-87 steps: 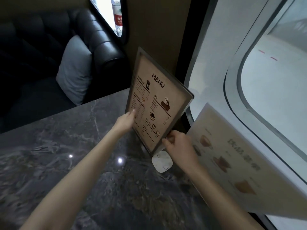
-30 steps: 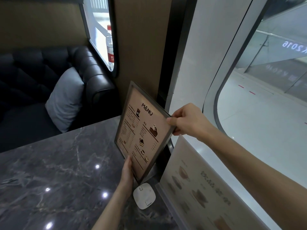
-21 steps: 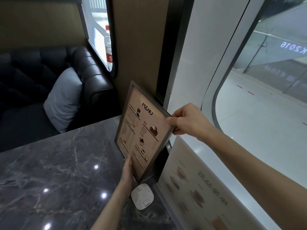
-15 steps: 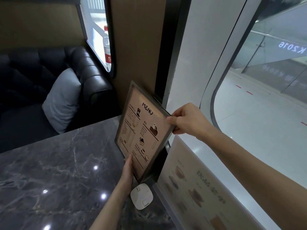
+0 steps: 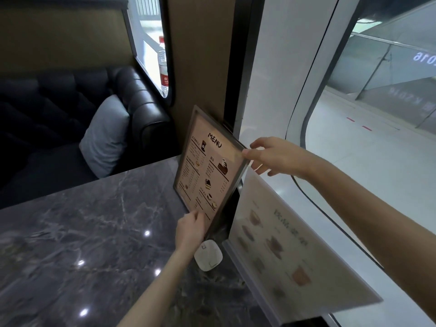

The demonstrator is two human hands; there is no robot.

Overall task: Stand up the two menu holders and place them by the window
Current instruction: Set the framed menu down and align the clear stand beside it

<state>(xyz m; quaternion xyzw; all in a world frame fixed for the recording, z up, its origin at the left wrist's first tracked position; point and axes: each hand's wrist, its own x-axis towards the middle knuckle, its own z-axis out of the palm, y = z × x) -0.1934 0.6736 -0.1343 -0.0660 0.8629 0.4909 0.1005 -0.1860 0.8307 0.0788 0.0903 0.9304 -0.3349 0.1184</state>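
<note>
Framed MENU holder upright at the table's far right corner, long axis vertical, back close to the wall by the window. Right hand half open at its top right corner, fingertips barely touching. Left hand pinching the bottom edge. Second menu holder standing just right, nearer. White coaster-like pad beside the left wrist. Open marble tabletop to the left.

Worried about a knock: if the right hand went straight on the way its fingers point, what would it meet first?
Probably the framed menu holder: the right hand points left at its top corner, fingers open and about touching it.
</note>
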